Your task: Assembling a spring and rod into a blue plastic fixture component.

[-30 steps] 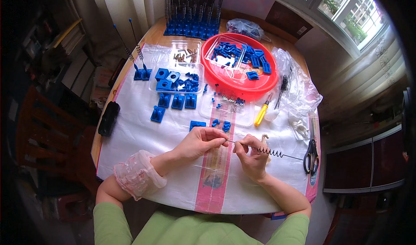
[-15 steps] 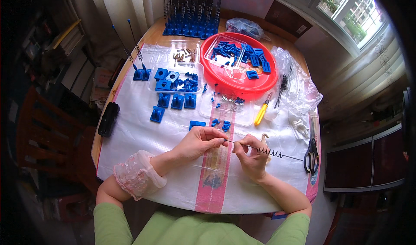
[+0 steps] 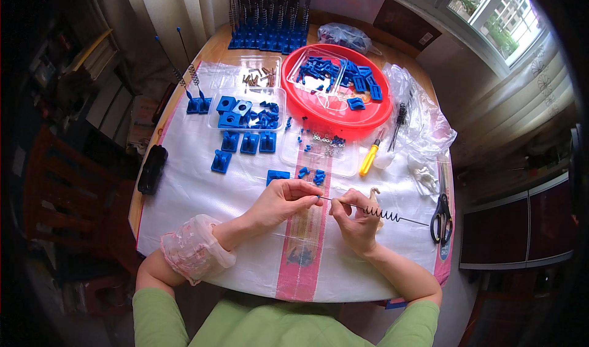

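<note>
Both hands are working low over the white sheet [image 3: 184,187] at the table's near edge: the left hand [image 3: 279,200] is pinching the bare tip of a thin wire rod with a spring coil [image 3: 374,211], and the right hand [image 3: 356,215] is closing its fingers round the rod just beside the coil, the rest sticking out toward the scissors [image 3: 442,215]. The rod is slim and springy — a loose pinch could probably let it flick out and knock the small blue pieces [image 3: 310,175] just beyond the hands. The red bowl [image 3: 319,117] is holding blue plastic parts and a clear tray; another clear tray [image 3: 215,111] is carrying blue blocks, and one behind it is holding small brownish pieces [image 3: 257,77].
</note>
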The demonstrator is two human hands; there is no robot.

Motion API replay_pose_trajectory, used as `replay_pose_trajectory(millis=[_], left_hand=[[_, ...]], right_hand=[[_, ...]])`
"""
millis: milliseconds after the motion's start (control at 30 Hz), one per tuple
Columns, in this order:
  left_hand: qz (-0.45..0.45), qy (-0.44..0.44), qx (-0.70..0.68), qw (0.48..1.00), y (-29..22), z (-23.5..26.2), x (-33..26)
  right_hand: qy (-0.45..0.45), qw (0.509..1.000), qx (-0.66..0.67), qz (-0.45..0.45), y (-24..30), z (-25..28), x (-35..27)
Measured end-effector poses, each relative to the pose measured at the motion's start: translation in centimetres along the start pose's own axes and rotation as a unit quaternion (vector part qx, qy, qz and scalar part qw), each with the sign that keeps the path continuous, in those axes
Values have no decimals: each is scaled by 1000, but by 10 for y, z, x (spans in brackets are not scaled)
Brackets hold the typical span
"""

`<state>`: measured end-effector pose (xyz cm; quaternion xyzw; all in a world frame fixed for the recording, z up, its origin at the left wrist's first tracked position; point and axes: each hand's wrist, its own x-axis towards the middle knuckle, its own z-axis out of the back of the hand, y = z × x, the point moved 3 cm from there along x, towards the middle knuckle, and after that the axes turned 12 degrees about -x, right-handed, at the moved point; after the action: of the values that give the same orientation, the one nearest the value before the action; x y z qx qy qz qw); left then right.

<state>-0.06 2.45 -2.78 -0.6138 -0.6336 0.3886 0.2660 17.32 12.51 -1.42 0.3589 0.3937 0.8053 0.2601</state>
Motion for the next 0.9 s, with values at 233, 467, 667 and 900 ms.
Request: replay_pose_trajectory(millis=[233, 467, 667, 900], left_hand=[[6, 5, 14, 1000, -7, -3, -2], [8, 11, 9, 1000, -5, -1, -1], [8, 8, 21, 1000, -5, -2, -2], [-4, 13, 46, 999, -4, -1, -2]], right_hand=[[-3, 1000, -20, 13, 1, 1, 0], [-4, 999, -32, 23, 5, 2, 1], [-6, 999, -28, 21, 6, 2, 2], [-9, 999, -23, 29, 5, 1, 0]])
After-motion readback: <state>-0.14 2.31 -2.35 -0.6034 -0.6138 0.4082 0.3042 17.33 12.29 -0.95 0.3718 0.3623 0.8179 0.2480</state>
